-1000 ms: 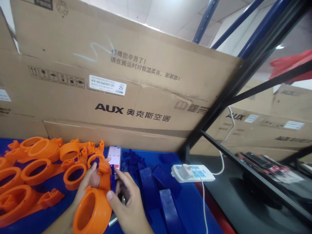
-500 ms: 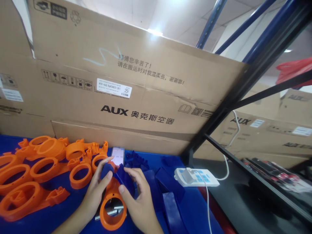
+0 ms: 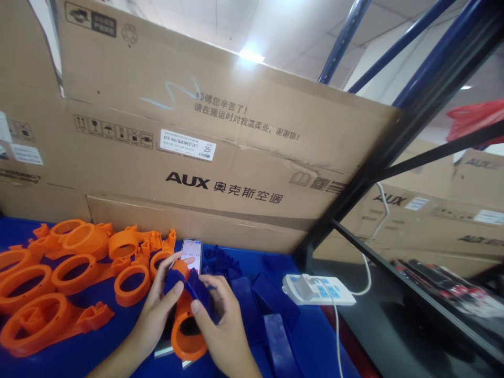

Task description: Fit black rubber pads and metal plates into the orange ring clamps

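A blue table carries the things, with a large cardboard box stood along its far edge. Orange rings are spread over its left part, while dark blue blocks lie near the middle. A white power strip is laid at the right edge, and a phone rests near the box.

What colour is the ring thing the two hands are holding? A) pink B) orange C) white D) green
B: the left hand and right hand grip an orange ring piece with a dark blue part pressed on top.
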The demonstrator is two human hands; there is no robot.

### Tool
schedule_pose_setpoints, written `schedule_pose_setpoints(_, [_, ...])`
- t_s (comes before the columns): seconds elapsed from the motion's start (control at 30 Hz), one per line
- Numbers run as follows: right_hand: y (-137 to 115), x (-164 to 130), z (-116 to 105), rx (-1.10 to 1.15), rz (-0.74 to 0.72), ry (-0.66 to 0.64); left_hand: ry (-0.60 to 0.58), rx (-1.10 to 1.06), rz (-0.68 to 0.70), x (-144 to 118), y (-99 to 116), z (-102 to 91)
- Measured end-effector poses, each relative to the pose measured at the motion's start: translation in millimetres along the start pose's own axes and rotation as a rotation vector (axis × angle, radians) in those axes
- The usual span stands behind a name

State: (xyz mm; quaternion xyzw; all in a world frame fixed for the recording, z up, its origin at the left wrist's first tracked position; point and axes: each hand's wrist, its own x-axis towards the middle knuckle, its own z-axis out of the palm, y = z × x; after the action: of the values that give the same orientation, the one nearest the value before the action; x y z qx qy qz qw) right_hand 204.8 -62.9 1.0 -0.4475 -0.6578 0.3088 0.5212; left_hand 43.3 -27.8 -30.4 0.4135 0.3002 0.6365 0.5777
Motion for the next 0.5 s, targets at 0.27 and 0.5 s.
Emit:
schedule_pose_setpoints(0.27, [0,-4,-4,-0.162,-0.205,0.0,-0.081,-0.151,-0.054,-2,-17,-14.8])
schedule_pose_setpoints(0.5, [9,-10,-14,-0.697,-0.584,0.007,-0.038,0.041,0.005,4,-1,-9.9])
